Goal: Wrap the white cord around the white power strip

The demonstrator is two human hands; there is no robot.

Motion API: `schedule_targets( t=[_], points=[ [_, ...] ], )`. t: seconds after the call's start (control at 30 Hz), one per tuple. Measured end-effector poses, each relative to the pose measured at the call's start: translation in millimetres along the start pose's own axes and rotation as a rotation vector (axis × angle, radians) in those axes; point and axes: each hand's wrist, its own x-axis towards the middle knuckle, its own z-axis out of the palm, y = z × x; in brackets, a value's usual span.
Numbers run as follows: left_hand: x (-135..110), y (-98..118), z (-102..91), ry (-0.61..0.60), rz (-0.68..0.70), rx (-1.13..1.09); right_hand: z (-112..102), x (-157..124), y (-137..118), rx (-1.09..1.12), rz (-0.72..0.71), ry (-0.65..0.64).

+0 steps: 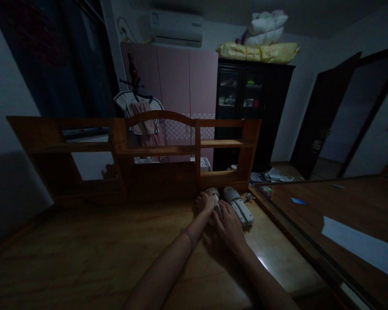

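Note:
Both hands are on a white power strip point(216, 206) at the far right of the wooden desk point(123, 241); much of it is covered by my fingers. My left hand point(207, 201), with a bracelet at its wrist, curls over the far end of the strip. On the near end, my right hand point(229, 220) closes its bent fingers around the side. Just to the right lies a second white power strip point(242, 211), its grey cord point(231, 194) wound around its far end. A plug point(248, 197) sticks out beside it.
A wooden shelf unit point(158, 150) stands along the back of the desk. On the right, a brown tabletop point(349, 198) holds a white paper strip point(362, 243) and a blue card point(298, 201). Behind are pink wardrobes point(173, 82), a black cabinet point(271, 99) and a doorway.

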Motion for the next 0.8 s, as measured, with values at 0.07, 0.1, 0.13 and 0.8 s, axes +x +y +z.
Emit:
schedule_targets(
  t=[0.07,0.1,0.13,0.8],
  points=[
    [1,-6,-1.6,0.019,0.02,0.036,5,-2,0,-0.003,-0.068,-0.078],
    [1,-9,-2.5,0.017,0.049,0.039,9,-3,1,-0.008,-0.091,-0.12],
    [2,-13,-3.4,0.011,0.088,0.043,12,-5,2,-0.014,-0.106,-0.156],
    [-63,-42,-133.5,-0.351,0.386,-0.323,28,-10,3,-0.043,-0.078,-0.069]
  ],
)
